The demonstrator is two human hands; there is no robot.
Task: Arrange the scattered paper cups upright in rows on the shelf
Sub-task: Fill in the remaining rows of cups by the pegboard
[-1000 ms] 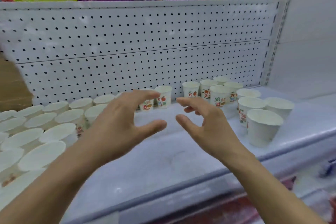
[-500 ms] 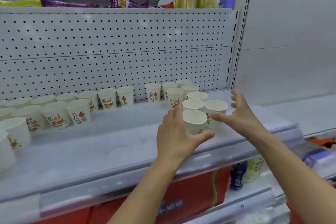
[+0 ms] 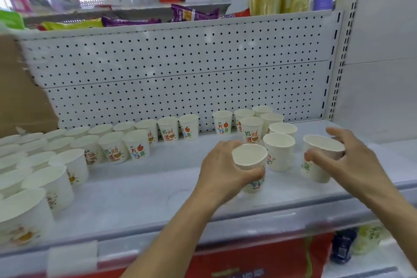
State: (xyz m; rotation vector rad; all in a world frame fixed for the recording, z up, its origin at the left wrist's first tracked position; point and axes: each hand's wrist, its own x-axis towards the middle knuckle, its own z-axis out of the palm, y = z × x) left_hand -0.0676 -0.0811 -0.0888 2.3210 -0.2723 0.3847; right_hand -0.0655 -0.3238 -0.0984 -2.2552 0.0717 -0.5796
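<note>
Nine white printed paper cups point(image 3: 279, 152) stand in the right-hand cluster on the white shelf point(image 3: 146, 192). The left hand point(image 3: 222, 171) grips the front cup point(image 3: 249, 157). The right hand point(image 3: 354, 161) grips the rightmost cup point(image 3: 316, 168). The left-hand cup rows point(image 3: 74, 156) are cut off at the frame edge, so their count cannot be determined.

The left hand point(image 3: 222, 169) covers the left side of the front cup point(image 3: 249, 158). The right hand point(image 3: 352, 162) hides the right side of the right cup point(image 3: 314, 172). Far left of both hands, the picture's edge cuts off blurred cups point(image 3: 20, 214).
</note>
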